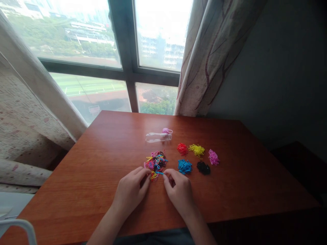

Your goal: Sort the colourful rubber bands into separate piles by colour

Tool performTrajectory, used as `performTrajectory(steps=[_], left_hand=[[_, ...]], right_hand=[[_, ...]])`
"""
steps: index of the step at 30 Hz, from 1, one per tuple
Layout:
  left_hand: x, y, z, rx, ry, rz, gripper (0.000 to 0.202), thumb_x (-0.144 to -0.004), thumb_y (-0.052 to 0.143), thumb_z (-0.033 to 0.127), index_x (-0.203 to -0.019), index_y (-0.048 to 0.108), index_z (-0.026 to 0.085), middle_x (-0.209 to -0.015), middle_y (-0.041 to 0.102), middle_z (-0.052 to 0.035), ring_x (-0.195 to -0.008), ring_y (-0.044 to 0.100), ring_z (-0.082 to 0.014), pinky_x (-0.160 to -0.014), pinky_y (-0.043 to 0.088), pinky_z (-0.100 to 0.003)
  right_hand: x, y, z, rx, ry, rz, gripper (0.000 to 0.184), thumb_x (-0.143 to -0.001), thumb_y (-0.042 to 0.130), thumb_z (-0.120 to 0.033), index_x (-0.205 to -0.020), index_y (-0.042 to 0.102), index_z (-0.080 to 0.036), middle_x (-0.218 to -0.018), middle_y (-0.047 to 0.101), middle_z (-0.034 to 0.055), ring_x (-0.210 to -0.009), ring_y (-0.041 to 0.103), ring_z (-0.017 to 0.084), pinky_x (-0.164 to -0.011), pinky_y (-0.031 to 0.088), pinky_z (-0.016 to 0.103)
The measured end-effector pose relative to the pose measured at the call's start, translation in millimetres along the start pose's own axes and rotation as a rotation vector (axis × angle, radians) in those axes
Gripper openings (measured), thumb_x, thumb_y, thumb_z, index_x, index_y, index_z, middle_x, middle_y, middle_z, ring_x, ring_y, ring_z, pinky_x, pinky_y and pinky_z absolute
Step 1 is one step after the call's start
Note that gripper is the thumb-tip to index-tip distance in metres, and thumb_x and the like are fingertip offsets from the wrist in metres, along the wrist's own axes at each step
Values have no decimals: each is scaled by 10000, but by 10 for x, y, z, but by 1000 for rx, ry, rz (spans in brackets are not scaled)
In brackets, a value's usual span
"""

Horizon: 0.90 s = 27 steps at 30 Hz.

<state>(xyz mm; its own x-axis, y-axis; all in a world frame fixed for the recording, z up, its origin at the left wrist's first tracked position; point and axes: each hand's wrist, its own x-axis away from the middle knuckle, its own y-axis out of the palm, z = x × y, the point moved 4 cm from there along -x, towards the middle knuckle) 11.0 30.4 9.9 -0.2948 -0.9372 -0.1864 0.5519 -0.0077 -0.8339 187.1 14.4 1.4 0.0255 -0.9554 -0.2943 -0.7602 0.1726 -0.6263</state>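
Observation:
A mixed pile of small coloured rubber bands (155,161) lies in the middle of the wooden table (102,163). My left hand (130,190) rests at the pile's near edge, fingers curled and pinched at the bands. My right hand (178,190) is beside it, fingertips pinched on a small blue band (160,173). To the right lie sorted heaps: red (182,148), yellow (196,149), pink (213,157), blue (184,166) and black (203,167).
A clear plastic tube (158,137) lies on its side behind the mixed pile, with a pink cap (167,130) next to it. A window and curtains stand behind the table. A dark wall is at the right. A white chair edge (17,226) shows at bottom left.

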Motion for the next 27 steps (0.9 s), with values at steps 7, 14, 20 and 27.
performTrajectory(steps=[7,14,20,27], left_hand=[[8,-10,11,-9,16,7,144,-932,485,265,-910,626,240,-837,670,-7,-753,644,-164,-642,434,-243],[7,-4,10,-17,21,10,151,-934,477,266,-909,623,240,-844,670,-11,-749,636,-161,-641,427,-244],[4,-20,27,-10,11,6,152,-927,483,267,-904,631,242,-842,673,-11,-749,640,-165,-627,424,-241],[-5,-38,45,6,18,29,154,-912,495,270,-891,645,242,-815,672,-11,-726,637,-161,-620,435,-237]], right_hand=[[102,-258,193,-16,73,224,209,-937,514,-306,-877,680,-193,-711,668,25,-585,598,140,-574,459,222],[183,-508,465,129,127,304,231,-930,536,-360,-887,683,-186,-687,668,29,-564,597,148,-571,461,240],[175,-494,477,156,148,296,243,-931,533,-373,-907,683,-184,-649,645,18,-545,583,150,-565,447,244],[173,-486,440,146,119,282,237,-931,524,-350,-881,686,-185,-670,667,28,-551,602,149,-563,462,242]])
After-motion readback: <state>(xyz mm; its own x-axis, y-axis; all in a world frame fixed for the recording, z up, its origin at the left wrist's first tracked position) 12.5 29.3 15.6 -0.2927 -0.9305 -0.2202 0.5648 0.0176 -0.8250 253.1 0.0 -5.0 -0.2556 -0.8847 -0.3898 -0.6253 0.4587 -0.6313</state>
